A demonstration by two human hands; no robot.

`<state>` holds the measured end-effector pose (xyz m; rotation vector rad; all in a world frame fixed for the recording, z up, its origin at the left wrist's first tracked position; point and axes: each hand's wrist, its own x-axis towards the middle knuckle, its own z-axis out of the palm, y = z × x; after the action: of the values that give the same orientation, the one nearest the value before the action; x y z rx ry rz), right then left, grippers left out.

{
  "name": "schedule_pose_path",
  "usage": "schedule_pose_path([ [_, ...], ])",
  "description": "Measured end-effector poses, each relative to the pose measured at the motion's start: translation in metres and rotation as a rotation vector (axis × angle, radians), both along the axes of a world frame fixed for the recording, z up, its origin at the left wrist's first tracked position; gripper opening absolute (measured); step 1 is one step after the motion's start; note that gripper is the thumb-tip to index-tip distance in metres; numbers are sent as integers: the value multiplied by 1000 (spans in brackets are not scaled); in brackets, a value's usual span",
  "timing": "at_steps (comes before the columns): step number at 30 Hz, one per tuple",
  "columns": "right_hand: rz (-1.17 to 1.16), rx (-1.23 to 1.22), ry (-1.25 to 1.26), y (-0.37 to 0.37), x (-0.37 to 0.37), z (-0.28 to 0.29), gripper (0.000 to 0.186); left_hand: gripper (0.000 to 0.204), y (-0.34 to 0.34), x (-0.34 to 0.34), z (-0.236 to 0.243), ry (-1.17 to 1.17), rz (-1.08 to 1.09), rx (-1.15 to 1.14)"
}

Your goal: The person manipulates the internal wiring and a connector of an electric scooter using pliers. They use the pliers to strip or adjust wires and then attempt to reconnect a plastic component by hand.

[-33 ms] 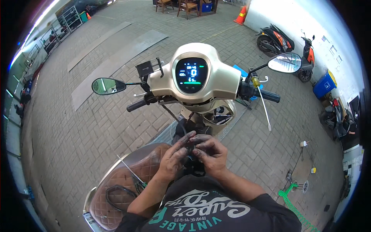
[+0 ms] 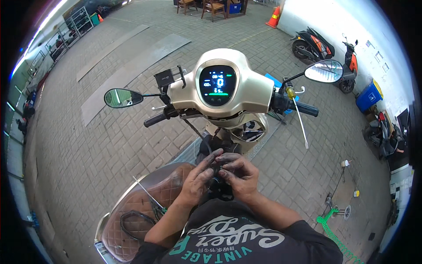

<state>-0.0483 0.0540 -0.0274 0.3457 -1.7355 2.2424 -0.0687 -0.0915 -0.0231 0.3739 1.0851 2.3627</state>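
Note:
In front of the gold scooter's steering column, my left hand (image 2: 196,179) and my right hand (image 2: 241,176) are brought close together, both blackened with grime. The fingers of each are bent in a pinch around something small and dark. A bit of red shows between the fingertips; the piece itself is mostly hidden. A dark cable (image 2: 196,130) runs from beneath the handlebar cover (image 2: 246,97) down toward my left fingers. Thin wires (image 2: 215,179) show below the hands. Above them, the round dashboard display (image 2: 218,86) is lit.
A screwdriver (image 2: 300,119) hangs at the right grip (image 2: 305,109). On the brown quilted seat (image 2: 132,211) lie another long thin tool (image 2: 148,192) and a black cable loop (image 2: 125,224). A green coiled hose (image 2: 327,222) is on the paved floor. Scooters (image 2: 313,44) stand by the right wall.

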Motion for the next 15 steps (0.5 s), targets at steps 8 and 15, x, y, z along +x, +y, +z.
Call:
schedule_pose_path([
  [8,12,28,-59,1,3,-1,13,54,0,-1,-2,69,-12,-90],
  [15,43,-13,-114,-2,5,1,12,55,-1,0,-1,34,-1,-65],
])
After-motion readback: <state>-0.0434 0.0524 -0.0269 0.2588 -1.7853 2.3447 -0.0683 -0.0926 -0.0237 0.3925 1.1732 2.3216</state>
